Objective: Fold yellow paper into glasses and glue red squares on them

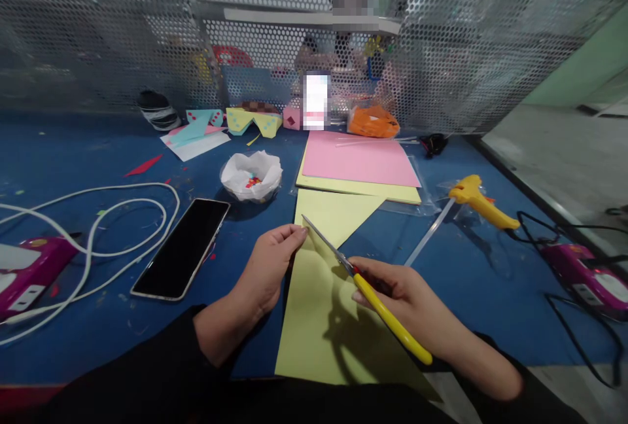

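Note:
A large sheet of yellow paper (314, 319) lies in front of me, with a cut running across it from the right. My left hand (275, 257) pinches its left edge between thumb and fingers. In my right hand (392, 290) is a pair of scissors (387, 319) with yellow handles, its blades pointing up and left. The blade tips reach almost to my left fingertips, over the paper's left edge. Beyond the blades, the upper part of the sheet (333, 208) ends in a slanted right edge. My right fingers partly hide the handles.
Pink paper (358, 159) rests on more yellow sheets at the back. A paper-lined bowl (252, 175) and a phone (181, 250) are left. On the right are a yellow glue gun (483, 201) and a purple power strip (583, 273). White cable (88, 241) loops at far left.

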{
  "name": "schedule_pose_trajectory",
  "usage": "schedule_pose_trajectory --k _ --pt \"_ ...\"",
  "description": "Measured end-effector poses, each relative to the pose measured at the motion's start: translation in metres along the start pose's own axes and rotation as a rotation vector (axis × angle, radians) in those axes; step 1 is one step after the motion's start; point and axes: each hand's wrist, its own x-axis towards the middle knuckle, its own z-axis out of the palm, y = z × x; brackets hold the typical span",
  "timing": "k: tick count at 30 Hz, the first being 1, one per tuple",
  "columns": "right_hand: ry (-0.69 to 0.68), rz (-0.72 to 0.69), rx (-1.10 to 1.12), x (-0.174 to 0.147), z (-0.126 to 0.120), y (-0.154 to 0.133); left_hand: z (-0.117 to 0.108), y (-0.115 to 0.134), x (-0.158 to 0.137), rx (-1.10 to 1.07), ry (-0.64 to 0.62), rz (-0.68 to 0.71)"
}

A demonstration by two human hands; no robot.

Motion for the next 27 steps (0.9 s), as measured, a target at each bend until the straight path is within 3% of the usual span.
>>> schedule_pose_trajectory --k 4,12,17,22,27 --pt "0.075 -0.03 -0.004 0.001 0.001 -0.003 -0.001 0.001 0.0 0.018 0.001 0.0" --pt "0.443 -0.085 -0.163 -0.01 -0.015 -0.006 0.002 0.007 -0.007 0.105 -0.077 0.011" --pt "0.415 -0.085 -0.42 -0.008 -0.035 -0.012 0.001 0.012 -0.01 0.124 -0.102 0.038" --pt "0.427 -0.031 -1.026 0.04 -0.072 -0.038 -0.009 0.019 -0.009 0.098 -0.086 0.073" --pt "0.396 -0.038 -1.21 0.112 -0.111 -0.045 -0.017 0.022 -0.009 0.047 -0.106 0.06"
